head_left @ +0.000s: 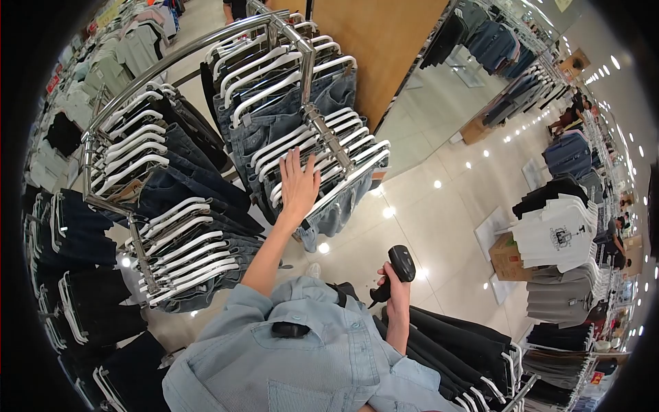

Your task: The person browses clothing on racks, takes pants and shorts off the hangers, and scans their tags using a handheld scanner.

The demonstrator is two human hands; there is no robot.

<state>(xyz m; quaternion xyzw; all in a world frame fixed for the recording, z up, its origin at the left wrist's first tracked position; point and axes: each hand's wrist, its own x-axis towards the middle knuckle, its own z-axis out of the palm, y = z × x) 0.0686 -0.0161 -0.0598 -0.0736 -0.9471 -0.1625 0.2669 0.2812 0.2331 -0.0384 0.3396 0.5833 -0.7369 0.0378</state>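
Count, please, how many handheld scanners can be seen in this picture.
1: the black handheld scanner is held in the person's right hand. Others may be hidden from view.

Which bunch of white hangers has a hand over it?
The lower-right bunch of white hangers on the denim rack: it's under the left hand; the right hand holds a barcode scanner elsewhere.

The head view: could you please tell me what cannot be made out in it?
Scanner: head view, grip partly hidden by the right hand.
Hangers: head view, some partly covered by the left hand.
Shirt print: head view, too small to read.
Far person: head view, cut off by the top edge.
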